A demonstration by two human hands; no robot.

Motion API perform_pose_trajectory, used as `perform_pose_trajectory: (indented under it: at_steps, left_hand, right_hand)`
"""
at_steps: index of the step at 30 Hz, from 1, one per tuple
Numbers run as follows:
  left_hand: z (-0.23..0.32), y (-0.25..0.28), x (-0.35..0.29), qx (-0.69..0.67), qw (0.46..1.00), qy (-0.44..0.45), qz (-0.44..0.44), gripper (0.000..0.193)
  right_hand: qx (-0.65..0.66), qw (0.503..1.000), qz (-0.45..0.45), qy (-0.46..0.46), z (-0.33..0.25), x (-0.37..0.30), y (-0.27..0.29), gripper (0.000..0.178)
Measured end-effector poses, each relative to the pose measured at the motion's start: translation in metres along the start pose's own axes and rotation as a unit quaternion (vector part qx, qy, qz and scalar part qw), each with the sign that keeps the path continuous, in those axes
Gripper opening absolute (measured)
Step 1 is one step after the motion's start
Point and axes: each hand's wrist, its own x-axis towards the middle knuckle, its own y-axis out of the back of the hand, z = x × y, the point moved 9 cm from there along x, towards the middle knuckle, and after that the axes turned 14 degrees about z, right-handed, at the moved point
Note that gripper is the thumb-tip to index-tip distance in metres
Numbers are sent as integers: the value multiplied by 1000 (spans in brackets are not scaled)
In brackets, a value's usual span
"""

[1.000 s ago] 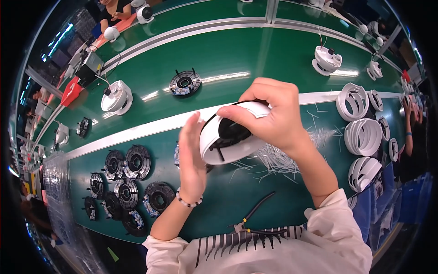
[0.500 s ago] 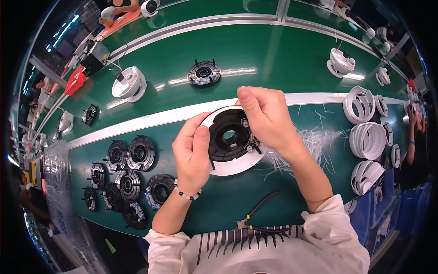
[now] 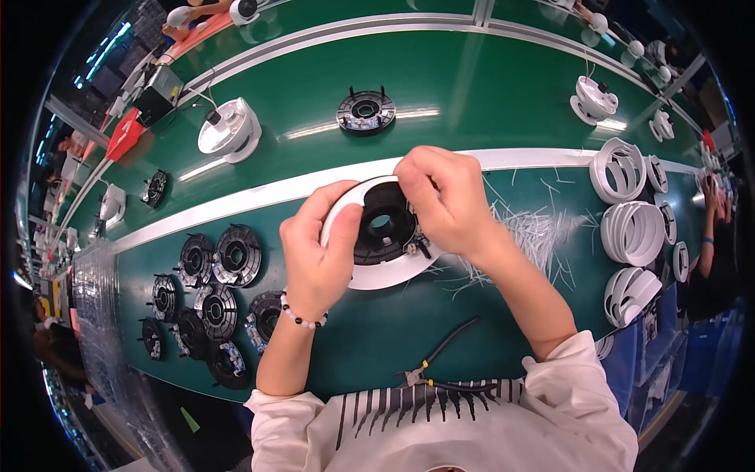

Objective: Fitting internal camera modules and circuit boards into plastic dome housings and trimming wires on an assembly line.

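Between my hands is a white ring-shaped housing (image 3: 383, 278) with a black round disc part (image 3: 377, 248) seated inside it, tilted over the bench. My left hand (image 3: 318, 240) grips the housing's left rim, thumb on top and fingers behind. On the right, my right hand (image 3: 447, 203) is closed on the upper right edge of the disc and housing, its thumb pressing down. That hand covers part of the disc; a small circuit board (image 3: 413, 248) shows beneath it.
Several black discs (image 3: 216, 311) lie at the left. White ring housings (image 3: 631, 234) are stacked at the right, near a heap of thin white strips (image 3: 535, 236). Cutting pliers (image 3: 440, 358) lie close to me. Across the white rail, a green belt (image 3: 299, 94) carries another disc (image 3: 366, 112) and white shells (image 3: 230, 132).
My hands and the housing have shifted slightly left and up, and my right thumb has moved over the disc's upper edge. The disc and shell on the belt have slid right.
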Motion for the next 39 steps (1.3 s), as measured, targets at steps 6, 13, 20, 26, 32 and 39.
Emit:
perform_pose_trajectory:
  at_steps: [6,13,20,26,32,39]
  left_hand:
    - [48,2,-12,129,965,-228,-9,41]
    - [80,-3,-33,101,929,-355,-10,36]
    - [86,-1,-40,115,932,-343,-7,38]
    - [74,-1,-27,179,926,-331,23,31]
    - [79,0,-31,187,910,-369,24,30]
    - [41,20,-3,160,976,-121,82,17]
  right_hand:
    - [-67,973,26,220,-51,-12,7,25]
    - [-54,953,70,288,-78,-24,25,36]
    - [-57,959,77,266,-84,-28,29,37]
    - [-96,973,93,187,-63,-18,21,32]
    - [-17,976,41,211,-58,-25,24,45]
    - [-64,987,-2,146,-34,-43,42,81]
